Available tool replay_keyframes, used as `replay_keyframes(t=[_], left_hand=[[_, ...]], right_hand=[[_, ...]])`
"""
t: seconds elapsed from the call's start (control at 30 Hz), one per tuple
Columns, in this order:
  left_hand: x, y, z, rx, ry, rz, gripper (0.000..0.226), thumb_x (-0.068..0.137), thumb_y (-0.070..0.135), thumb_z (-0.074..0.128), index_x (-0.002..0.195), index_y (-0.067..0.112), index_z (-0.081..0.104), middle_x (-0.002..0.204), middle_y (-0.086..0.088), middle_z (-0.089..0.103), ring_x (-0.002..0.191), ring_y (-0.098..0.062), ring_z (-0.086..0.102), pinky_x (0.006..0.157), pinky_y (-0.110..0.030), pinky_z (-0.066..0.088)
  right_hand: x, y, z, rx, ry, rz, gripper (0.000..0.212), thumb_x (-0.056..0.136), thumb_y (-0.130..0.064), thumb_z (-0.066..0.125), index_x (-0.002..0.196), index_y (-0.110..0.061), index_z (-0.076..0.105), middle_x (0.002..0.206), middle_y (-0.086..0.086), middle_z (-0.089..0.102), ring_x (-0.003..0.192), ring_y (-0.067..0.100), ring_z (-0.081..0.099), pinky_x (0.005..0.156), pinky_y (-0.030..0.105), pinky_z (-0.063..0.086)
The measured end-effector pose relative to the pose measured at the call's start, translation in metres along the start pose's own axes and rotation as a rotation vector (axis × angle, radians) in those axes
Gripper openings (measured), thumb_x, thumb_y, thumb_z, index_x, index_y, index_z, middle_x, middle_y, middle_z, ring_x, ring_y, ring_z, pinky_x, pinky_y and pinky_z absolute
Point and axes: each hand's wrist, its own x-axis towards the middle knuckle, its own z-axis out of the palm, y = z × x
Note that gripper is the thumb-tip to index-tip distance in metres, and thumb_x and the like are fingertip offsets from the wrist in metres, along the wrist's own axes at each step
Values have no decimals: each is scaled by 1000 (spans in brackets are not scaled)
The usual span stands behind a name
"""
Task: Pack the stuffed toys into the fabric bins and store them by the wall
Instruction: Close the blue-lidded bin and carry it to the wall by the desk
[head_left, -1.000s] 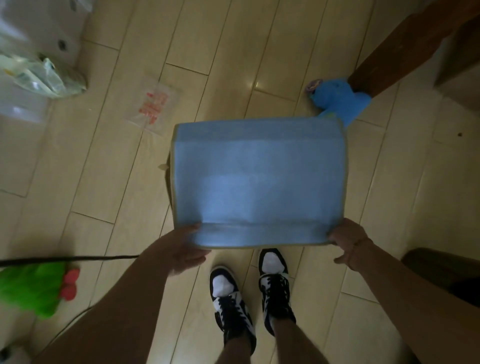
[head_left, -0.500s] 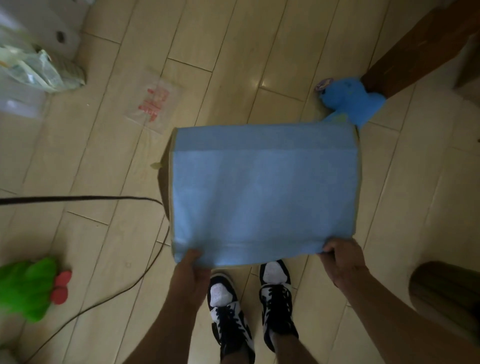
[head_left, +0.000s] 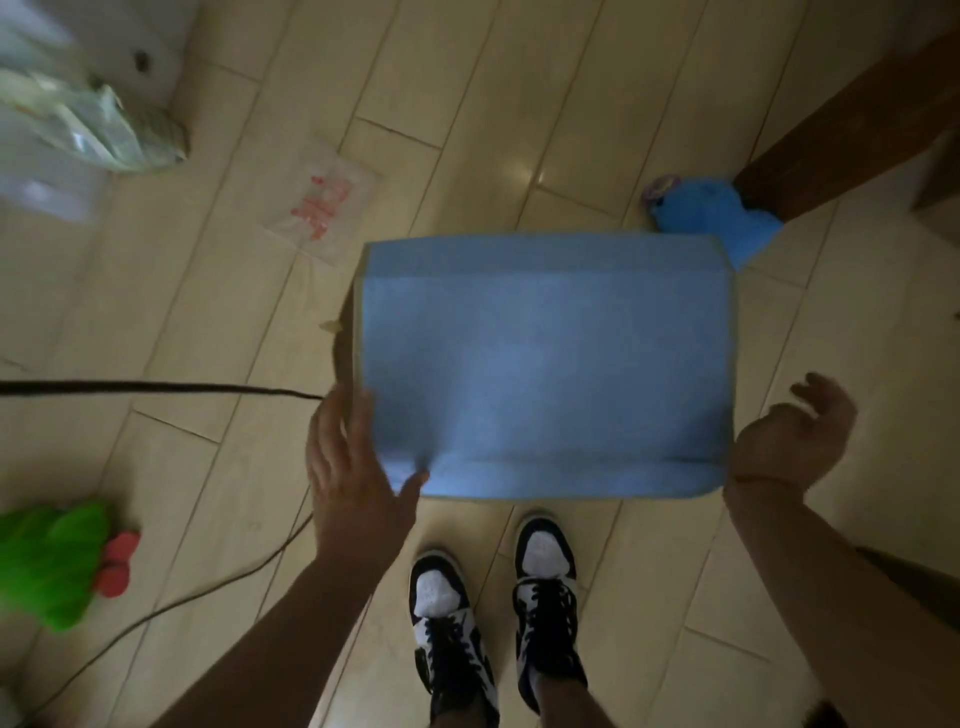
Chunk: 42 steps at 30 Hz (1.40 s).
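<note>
right hand (head_left: 795, 441) now off blue bin (head_left: 545, 364), left hand (head_left: 353, 467) still gripping corner

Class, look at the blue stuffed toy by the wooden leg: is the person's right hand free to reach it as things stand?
Probably yes. The right hand is open, holding nothing, beside the blue bin; the blue stuffed toy lies on bare floor beyond the bin's far right corner.

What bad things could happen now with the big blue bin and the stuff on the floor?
The blue fabric bin could slip or tip: only the left hand has a grip on its corner, while the right hand is open beside it.
The black cable runs across the floor near the shoes, so a step could snag it.
The bin hides part of the floor, so the blue stuffed toy beyond it might be stepped on.
</note>
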Motion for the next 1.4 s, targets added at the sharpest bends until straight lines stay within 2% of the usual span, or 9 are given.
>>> replay_keyframes(t=[0.17,0.37,0.5,0.67,0.77,0.9,1.07,1.17,1.4], left_hand=[[36,36,-4,23,-105,412,66,73,20,60,136,30,44,157,-13,23,144,-41,18,106,-65,31],[109,31,2,203,-97,-156,108,72,87,38,153,30,-6,163,-11,-9,149,-38,-4,117,-61,10],[116,6,-8,374,-201,-27,119,61,98,29,151,33,-15,162,-8,-17,149,-38,-7,115,-64,12],[112,-17,-5,-12,-209,-283,127,55,91,54,149,39,-14,163,-5,-8,148,-36,10,112,-62,25],[113,-20,-2,-422,-272,-433,127,51,81,69,150,42,0,152,-4,32,132,-29,45,102,-56,44],[118,-18,-3,-656,-318,-442,99,55,61,74,142,32,38,127,3,58,113,-17,60,94,-42,53],[117,-12,-5,-621,-245,-374,54,79,28,76,127,17,54,103,7,64,87,5,64,74,-11,47],[121,-21,-8,-526,-300,-460,66,89,57,52,126,3,58,107,-11,60,105,-23,59,84,-28,40],[112,-19,-14,-623,-307,-484,80,65,81,50,115,19,59,104,-7,67,99,-20,67,84,-32,52]], right_hand=[[12,-34,34,-301,-499,-22,73,89,-54,58,148,-19,31,149,2,39,136,18,38,113,32,31],[7,-17,43,-325,-710,10,114,52,-71,72,147,-31,24,136,-16,40,122,9,44,104,35,39],[29,-7,43,-335,-719,109,133,44,-86,69,150,-42,2,157,-4,30,135,18,41,111,45,37],[38,-1,48,-307,-797,56,109,53,-79,73,144,-33,33,140,-3,53,123,20,55,105,51,45],[35,2,50,-272,-800,39,102,56,-75,75,143,-36,37,138,-7,55,122,18,57,104,47,46],[27,-8,51,-194,-811,19,95,58,-68,74,141,-30,44,134,-7,58,120,12,57,99,30,45],[16,-10,45,-265,-762,43,98,64,-67,77,145,-37,33,138,-12,54,122,11,55,107,37,44],[4,-15,44,-266,-733,63,99,69,-57,76,150,-37,23,133,-17,51,117,6,53,98,25,41],[11,-8,40,-177,-801,53,83,75,-62,65,146,-39,30,139,-12,53,124,11,54,105,37,44]])
